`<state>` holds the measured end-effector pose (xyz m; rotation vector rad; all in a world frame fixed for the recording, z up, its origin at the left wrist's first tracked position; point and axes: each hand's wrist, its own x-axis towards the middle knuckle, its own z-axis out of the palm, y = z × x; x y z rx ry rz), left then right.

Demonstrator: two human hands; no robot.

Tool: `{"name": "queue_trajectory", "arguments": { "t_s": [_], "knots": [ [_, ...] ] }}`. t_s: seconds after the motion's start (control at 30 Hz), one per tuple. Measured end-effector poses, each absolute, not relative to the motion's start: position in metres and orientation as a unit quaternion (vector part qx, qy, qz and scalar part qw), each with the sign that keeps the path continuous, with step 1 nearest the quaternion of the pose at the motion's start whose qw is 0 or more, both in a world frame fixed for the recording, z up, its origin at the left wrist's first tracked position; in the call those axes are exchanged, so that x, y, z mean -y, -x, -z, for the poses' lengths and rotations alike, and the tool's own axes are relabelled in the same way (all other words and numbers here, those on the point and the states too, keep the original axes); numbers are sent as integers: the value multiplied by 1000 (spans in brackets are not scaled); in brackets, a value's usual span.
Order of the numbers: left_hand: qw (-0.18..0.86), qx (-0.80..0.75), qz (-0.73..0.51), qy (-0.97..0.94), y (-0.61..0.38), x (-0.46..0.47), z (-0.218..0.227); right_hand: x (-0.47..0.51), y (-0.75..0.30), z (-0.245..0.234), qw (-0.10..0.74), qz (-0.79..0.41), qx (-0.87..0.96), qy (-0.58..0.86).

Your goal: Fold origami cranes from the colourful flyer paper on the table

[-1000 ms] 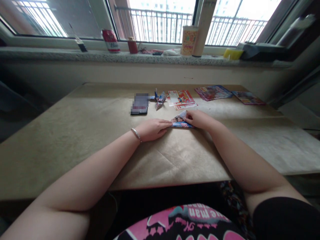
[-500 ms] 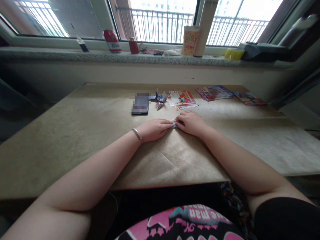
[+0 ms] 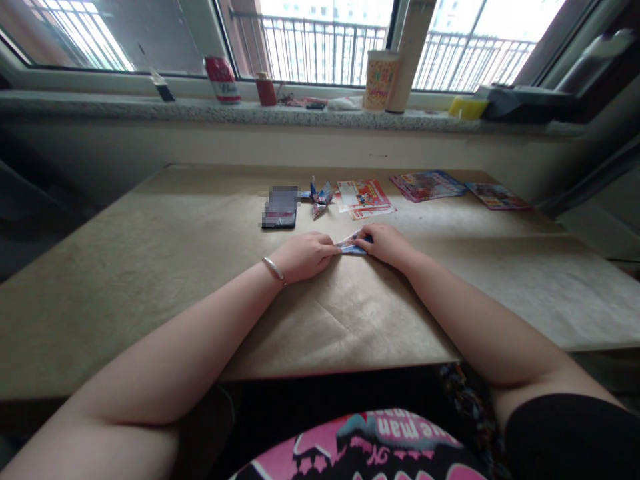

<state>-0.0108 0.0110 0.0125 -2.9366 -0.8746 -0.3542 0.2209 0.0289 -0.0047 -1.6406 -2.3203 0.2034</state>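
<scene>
A small folded piece of printed paper [image 3: 351,245] lies on the brown paper-covered table [image 3: 175,253]. My left hand [image 3: 304,255], with a bracelet on the wrist, pinches its left end with closed fingers. My right hand [image 3: 386,243] presses on its right end, fingers curled over it. Most of the paper is hidden between the two hands. A finished folded paper crane [image 3: 320,196] stands just beyond them.
A dark phone [image 3: 280,208] lies left of the crane. Printed paper sheets [image 3: 363,197] and more colourful sheets [image 3: 427,185], [image 3: 497,196] lie at the far right. The windowsill [image 3: 200,112] holds a red can [image 3: 222,80], a paper cup [image 3: 379,80] and small items.
My right hand slid left over the folded paper towards my left hand, covering most of it, then eased back slightly so a strip of paper shows between the hands.
</scene>
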Motion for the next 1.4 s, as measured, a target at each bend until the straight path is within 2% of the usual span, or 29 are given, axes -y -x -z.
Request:
{"name": "queue_trajectory", "arguments": {
  "t_s": [0.33,0.53,0.7,0.83,1.13,1.4],
  "knots": [
    [49,300,99,947,7,-6,-14,-26,-218,-3,96,-48,798,593],
    [62,248,128,958,7,-10,-6,-24,-227,-10,44,63,816,572],
    [56,243,135,959,7,-12,-2,-14,-222,-12,63,134,838,525],
    [51,249,136,957,6,-12,-3,-12,-212,-8,88,106,853,504],
    [52,268,135,952,3,-10,-4,-28,-221,0,105,-4,817,566],
    [53,299,132,944,0,-7,-5,-31,-220,1,106,-14,802,588]
  ]
}}
